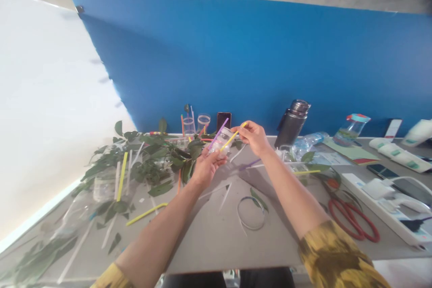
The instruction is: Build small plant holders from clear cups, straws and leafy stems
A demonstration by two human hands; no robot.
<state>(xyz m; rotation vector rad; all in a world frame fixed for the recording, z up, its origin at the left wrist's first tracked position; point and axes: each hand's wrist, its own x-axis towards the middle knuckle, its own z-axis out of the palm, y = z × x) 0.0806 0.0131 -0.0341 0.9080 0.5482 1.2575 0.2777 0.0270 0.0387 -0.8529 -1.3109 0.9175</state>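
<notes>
My left hand [205, 166] is closed around a small clear plastic cup [221, 141] held up above the grey table [209, 238]. A purple straw [219, 132] sticks out of the cup. My right hand [254, 137] pinches a yellow straw [234, 136] whose lower end reaches into the cup. Both hands are raised over the middle of the table, in front of the blue wall.
Leafy green branches [151, 162] and loose straws lie at the left with clear cups [196, 123] behind. A dark flask [293, 122], red scissors [351, 218], a white power strip [388, 209], a clear ring [251, 212] and a phone [223, 120] are on the table.
</notes>
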